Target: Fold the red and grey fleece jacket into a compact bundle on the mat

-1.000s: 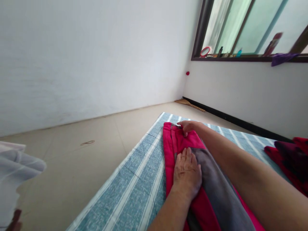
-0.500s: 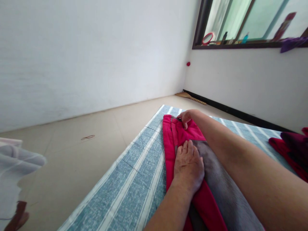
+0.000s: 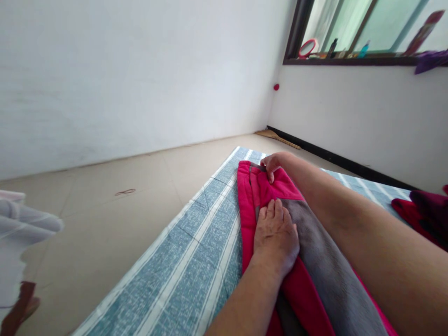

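Note:
A pink and grey fleece-like garment (image 3: 315,242), folded into long layers, lies on a blue and white striped cloth (image 3: 182,238). Pressed flat on it is my left hand (image 3: 275,233), fingers stretched out toward the garment's far end and holding nothing. My right hand (image 3: 271,165) reaches across to the far end. Its fingers bend at the garment's edge and a digit points down onto the pink part, closed on the fabric. The right forearm covers part of the garment's right side.
Dark red and purple folded clothes (image 3: 420,212) lie at the right. Pale sheer fabric (image 3: 24,228) hangs at the left above the tiled floor (image 3: 105,224). A brown broom-like object (image 3: 276,135) rests by the wall corner. A mirror (image 3: 308,48) and bottles stand on the windowsill.
The view has shifted slightly. Both hands keep nearly the same places on the garment: left hand flat, right hand at the far edge.

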`<move>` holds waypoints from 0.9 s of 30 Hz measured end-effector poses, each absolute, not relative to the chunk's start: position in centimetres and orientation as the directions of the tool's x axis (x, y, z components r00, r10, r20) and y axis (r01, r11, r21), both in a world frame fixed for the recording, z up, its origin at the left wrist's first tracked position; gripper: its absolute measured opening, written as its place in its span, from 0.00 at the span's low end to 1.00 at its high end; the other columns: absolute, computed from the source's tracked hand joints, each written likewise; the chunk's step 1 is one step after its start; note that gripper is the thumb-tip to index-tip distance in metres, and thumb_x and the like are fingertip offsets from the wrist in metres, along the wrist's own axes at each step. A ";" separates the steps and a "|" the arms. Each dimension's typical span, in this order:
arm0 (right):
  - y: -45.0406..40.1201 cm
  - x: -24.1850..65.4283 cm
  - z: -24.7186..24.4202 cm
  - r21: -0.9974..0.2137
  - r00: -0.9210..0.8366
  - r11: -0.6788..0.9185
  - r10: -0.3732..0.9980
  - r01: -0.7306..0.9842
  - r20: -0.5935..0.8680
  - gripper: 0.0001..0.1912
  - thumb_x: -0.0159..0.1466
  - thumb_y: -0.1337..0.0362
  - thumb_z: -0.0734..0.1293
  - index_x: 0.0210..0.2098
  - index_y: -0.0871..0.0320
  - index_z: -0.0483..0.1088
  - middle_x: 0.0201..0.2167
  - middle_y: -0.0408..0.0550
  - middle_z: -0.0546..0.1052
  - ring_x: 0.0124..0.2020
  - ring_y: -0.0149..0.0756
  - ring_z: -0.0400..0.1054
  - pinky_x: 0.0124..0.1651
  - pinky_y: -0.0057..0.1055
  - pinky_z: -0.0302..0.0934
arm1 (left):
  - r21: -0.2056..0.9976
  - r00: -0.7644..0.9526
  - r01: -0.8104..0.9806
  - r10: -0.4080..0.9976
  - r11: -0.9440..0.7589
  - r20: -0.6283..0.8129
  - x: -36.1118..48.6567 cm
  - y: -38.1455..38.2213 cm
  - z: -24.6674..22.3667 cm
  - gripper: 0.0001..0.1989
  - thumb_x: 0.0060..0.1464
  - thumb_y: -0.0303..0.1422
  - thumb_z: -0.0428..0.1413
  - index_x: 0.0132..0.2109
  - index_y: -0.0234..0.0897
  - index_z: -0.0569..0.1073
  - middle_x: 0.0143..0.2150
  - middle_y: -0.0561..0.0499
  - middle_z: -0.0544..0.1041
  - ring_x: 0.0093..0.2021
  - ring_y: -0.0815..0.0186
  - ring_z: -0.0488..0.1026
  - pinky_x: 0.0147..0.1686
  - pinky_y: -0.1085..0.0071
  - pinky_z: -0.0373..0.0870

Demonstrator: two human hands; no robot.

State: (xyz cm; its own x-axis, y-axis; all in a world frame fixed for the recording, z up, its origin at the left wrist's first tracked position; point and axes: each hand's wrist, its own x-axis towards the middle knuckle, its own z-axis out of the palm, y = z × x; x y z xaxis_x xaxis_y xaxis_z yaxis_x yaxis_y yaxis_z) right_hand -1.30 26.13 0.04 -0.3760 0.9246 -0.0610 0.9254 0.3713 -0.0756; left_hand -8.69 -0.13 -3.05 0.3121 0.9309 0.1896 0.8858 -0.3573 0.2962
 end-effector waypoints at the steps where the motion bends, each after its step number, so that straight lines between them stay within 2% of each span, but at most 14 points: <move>1: 26.0 -1.1 0.4 -0.078 -0.390 0.383 0.904 0.921 -0.172 0.22 0.44 0.66 0.79 0.38 0.67 0.75 0.32 0.48 0.78 0.31 0.33 0.70 0.37 0.28 0.60 | 0.294 0.315 0.886 0.931 -0.358 0.186 -8.7 -0.1 -3.0 0.22 0.65 0.35 0.44 0.59 0.26 0.65 0.66 0.35 0.59 0.67 0.51 0.54 0.63 0.51 0.53; 3: 25.7 -0.8 1.2 -0.084 -0.414 0.411 0.841 0.908 -0.348 0.28 0.41 0.68 0.79 0.43 0.63 0.75 0.36 0.48 0.79 0.32 0.34 0.71 0.37 0.28 0.60 | 0.291 0.320 0.887 0.931 -0.360 0.177 -8.7 -0.1 -2.9 0.22 0.65 0.35 0.44 0.59 0.25 0.65 0.66 0.35 0.59 0.67 0.50 0.54 0.64 0.52 0.52; 4: 25.6 -0.8 1.5 -0.083 -0.422 0.424 0.823 0.902 -0.381 0.30 0.41 0.68 0.79 0.44 0.62 0.75 0.38 0.48 0.79 0.33 0.35 0.71 0.38 0.29 0.61 | 0.291 0.320 0.887 0.931 -0.359 0.173 -8.7 -0.1 -2.9 0.22 0.65 0.35 0.43 0.59 0.25 0.65 0.67 0.36 0.59 0.67 0.50 0.54 0.64 0.52 0.51; 7: 25.1 -0.9 2.2 -0.056 -0.428 0.442 0.817 0.895 -0.386 0.30 0.40 0.67 0.80 0.44 0.62 0.75 0.37 0.47 0.79 0.34 0.37 0.72 0.39 0.29 0.62 | 0.290 0.313 0.889 0.932 -0.355 0.182 -8.6 0.0 -3.0 0.22 0.65 0.35 0.43 0.60 0.25 0.65 0.66 0.36 0.60 0.66 0.51 0.55 0.64 0.52 0.52; 11: 24.4 -1.4 2.8 -0.018 -0.418 0.448 0.819 0.894 -0.393 0.25 0.41 0.66 0.79 0.39 0.66 0.77 0.34 0.45 0.79 0.33 0.36 0.71 0.38 0.28 0.61 | 0.270 0.306 0.895 0.930 -0.354 0.204 -8.7 0.0 -3.1 0.21 0.65 0.35 0.44 0.58 0.27 0.66 0.65 0.36 0.61 0.66 0.52 0.56 0.63 0.52 0.52; 14: 23.6 -1.6 3.5 0.018 -0.430 0.466 0.830 0.885 -0.354 0.25 0.42 0.64 0.78 0.39 0.68 0.77 0.32 0.45 0.78 0.31 0.35 0.71 0.35 0.27 0.59 | 0.260 0.312 0.894 0.923 -0.365 0.223 -8.8 0.0 -3.3 0.20 0.65 0.36 0.44 0.59 0.31 0.66 0.65 0.37 0.62 0.66 0.52 0.56 0.63 0.52 0.52; 20: 21.6 -0.8 5.8 0.105 -0.493 0.524 0.840 0.845 -0.228 0.23 0.40 0.59 0.78 0.35 0.61 0.78 0.29 0.44 0.77 0.31 0.38 0.71 0.32 0.27 0.59 | 0.226 0.351 0.878 0.889 -0.421 0.293 -9.3 0.1 -3.3 0.18 0.62 0.42 0.50 0.57 0.46 0.67 0.65 0.44 0.62 0.64 0.51 0.58 0.59 0.52 0.57; 24: 19.7 0.7 7.8 0.150 -0.536 0.543 0.840 0.826 -0.085 0.28 0.43 0.57 0.77 0.42 0.60 0.75 0.36 0.48 0.77 0.37 0.42 0.71 0.35 0.28 0.58 | 0.212 0.389 0.872 0.887 -0.442 0.249 -9.5 0.1 -2.8 0.18 0.62 0.43 0.50 0.56 0.48 0.68 0.65 0.45 0.62 0.65 0.48 0.57 0.58 0.49 0.58; 27: 18.2 2.2 9.1 0.161 -0.549 0.544 0.836 0.824 -0.016 0.29 0.44 0.55 0.77 0.44 0.60 0.73 0.37 0.49 0.76 0.39 0.43 0.70 0.36 0.27 0.57 | 0.242 0.352 0.884 0.911 -0.399 0.216 -9.6 0.2 -2.3 0.20 0.59 0.44 0.53 0.57 0.48 0.68 0.68 0.44 0.57 0.65 0.48 0.56 0.59 0.50 0.57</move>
State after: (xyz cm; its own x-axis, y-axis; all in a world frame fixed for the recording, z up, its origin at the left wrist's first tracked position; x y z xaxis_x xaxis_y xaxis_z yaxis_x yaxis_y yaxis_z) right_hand 2.22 18.24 9.11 -0.5486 0.8359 -0.0157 0.8237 0.5436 0.1614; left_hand -9.58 0.23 -2.31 0.3523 0.9107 0.2156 0.8843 -0.3994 0.2418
